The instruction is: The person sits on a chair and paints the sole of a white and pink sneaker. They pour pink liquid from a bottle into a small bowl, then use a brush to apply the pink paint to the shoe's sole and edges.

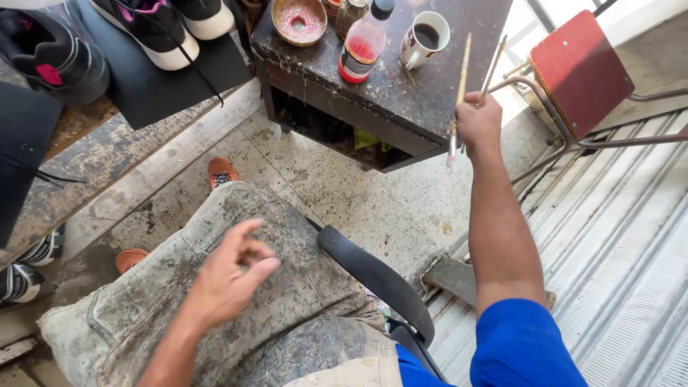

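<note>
Floor (344, 193) of worn, speckled concrete, with a ribbed metal ramp (623, 244) along its right side. Dark low table (401, 93), scuffed top, open shelf beneath holding something green, too shadowed to identify. Red-seated metal chair (573, 72) just right of the table, tilted. Stained grey trousers (236, 301) on the person's lap, an orange shoe (221, 172) showing beyond the knee and a black chair armrest (373, 276) beside the thigh. Black trainers (154, 29) on a dark sheet over a wooden bench, upper left. On the table: clear plastic bottle (364, 46) with a dark cap, red liquid filling its lower part; white mug (426, 37) holding dark liquid; round bowl (299, 20) with pinkish residue inside; a jar behind, contents unclear. Right hand (479, 123), raised near the table's front edge, clenched around two thin brushes (460, 86), handles pointing up, one pale tip hanging below the fist. Left hand (229, 276) over the lap, fingers loosely curled, holding nothing.
</note>
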